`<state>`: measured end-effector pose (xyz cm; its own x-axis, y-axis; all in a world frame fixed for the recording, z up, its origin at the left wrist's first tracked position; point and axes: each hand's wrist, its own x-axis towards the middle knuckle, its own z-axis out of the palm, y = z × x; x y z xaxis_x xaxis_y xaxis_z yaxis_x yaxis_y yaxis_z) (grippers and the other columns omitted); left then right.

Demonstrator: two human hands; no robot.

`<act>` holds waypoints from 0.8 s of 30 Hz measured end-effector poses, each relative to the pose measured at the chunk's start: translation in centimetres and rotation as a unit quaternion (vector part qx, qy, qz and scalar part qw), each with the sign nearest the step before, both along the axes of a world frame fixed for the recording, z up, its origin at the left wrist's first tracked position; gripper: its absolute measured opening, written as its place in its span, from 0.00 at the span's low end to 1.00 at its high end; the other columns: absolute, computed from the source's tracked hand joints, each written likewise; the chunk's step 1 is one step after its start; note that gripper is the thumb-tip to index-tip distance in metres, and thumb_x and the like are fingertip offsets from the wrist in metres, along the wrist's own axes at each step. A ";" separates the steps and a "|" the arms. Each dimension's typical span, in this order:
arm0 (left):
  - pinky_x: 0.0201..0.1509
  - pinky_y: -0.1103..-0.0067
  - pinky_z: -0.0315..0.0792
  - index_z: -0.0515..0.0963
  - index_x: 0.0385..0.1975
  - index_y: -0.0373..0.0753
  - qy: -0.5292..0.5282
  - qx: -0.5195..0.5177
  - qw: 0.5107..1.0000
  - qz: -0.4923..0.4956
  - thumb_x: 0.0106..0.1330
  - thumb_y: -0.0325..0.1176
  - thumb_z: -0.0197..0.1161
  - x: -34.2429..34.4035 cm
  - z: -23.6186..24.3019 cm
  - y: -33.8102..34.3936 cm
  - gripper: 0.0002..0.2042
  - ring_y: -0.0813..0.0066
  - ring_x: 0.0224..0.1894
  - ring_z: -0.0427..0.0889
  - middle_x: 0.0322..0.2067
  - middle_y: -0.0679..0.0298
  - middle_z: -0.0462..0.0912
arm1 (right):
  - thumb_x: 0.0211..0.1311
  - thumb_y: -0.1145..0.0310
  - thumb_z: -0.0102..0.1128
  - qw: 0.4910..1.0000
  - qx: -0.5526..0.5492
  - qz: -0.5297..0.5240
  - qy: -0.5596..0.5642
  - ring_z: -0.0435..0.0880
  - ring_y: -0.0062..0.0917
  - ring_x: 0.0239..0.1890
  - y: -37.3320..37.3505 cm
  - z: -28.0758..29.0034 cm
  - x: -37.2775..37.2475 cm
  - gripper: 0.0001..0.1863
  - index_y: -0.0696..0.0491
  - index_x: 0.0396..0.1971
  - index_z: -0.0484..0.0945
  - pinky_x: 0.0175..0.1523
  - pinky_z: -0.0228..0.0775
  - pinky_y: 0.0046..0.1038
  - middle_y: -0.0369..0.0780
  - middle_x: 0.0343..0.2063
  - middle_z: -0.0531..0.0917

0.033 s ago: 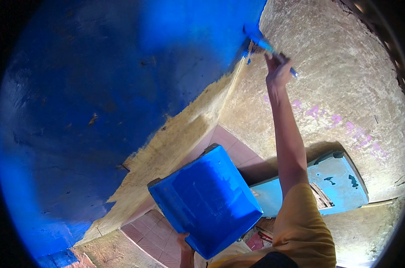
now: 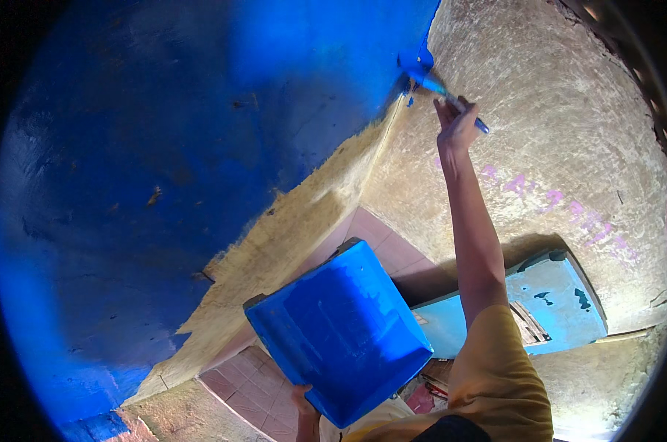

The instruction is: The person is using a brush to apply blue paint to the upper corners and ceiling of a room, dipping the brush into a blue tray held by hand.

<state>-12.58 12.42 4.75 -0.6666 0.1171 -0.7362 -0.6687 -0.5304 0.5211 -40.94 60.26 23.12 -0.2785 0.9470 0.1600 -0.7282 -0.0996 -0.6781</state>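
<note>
Right hand: raised high on my outstretched arm, fingers wrapped tight around the handle of a paintbrush. Brush head lay against the far edge of the blue-painted wall, right at the corner where it met the bare plaster wall.

Left hand: low and near, gripping the lower edge of a blue paint tray from beneath; only a few fingers showed. Tray was tilted, its inside coated in blue.

Also noted: a light-blue door to the right below the plaster wall, pinkish floor tiles beneath the tray, my yellow sleeve.
</note>
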 end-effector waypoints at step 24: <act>0.49 0.69 0.69 0.68 0.46 0.34 0.080 0.034 0.996 -0.030 0.44 0.36 0.53 1.2 -1.6 -2.0 0.25 0.60 0.42 0.73 0.39 0.56 0.74 | 0.62 0.64 0.47 0.991 0.045 0.059 -0.110 0.79 0.29 0.26 -9.3 -5.5 5.0 0.15 0.63 0.33 0.73 0.33 0.78 0.31 0.46 0.27 0.77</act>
